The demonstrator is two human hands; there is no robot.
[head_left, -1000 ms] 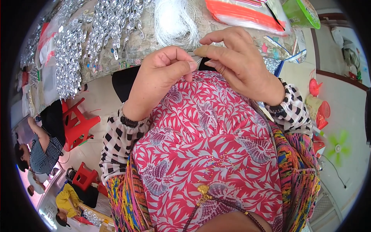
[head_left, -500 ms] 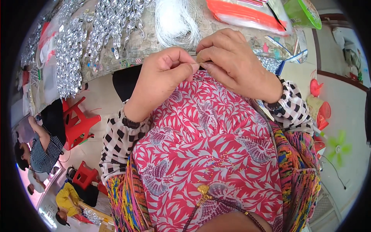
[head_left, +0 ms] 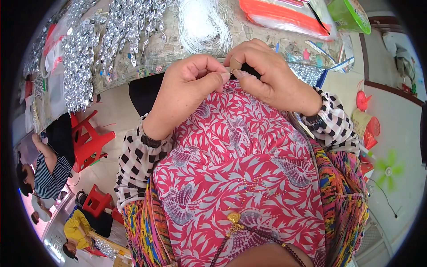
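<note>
My left hand point(head_left: 189, 91) and my right hand point(head_left: 271, 78) meet at the table's near edge, above my red patterned clothing point(head_left: 240, 133). Thumb and forefinger of the left are pinched together. The right thumb and forefinger pinch close beside them, its other fingers curled. A tiny pale bit shows between the fingertips, too small to name. Just beyond the hands lies a loose coil of clear, shiny cord point(head_left: 202, 31). Strands of silvery faceted beads point(head_left: 131, 26) hang together to the left of the coil.
More silvery strands point(head_left: 79, 71) droop over the table's left edge. At the far right are red-edged clear plastic bags point(head_left: 284, 20) and a green tub point(head_left: 349, 17). Red stools point(head_left: 91, 140) stand on the floor at left, where other people sit. A green fan point(head_left: 388, 171) is at right.
My right hand has shifted slightly down and its fingers have changed their bend, with the thumb tip moving a little off the left fingertips. The left hand has hardly moved.
</note>
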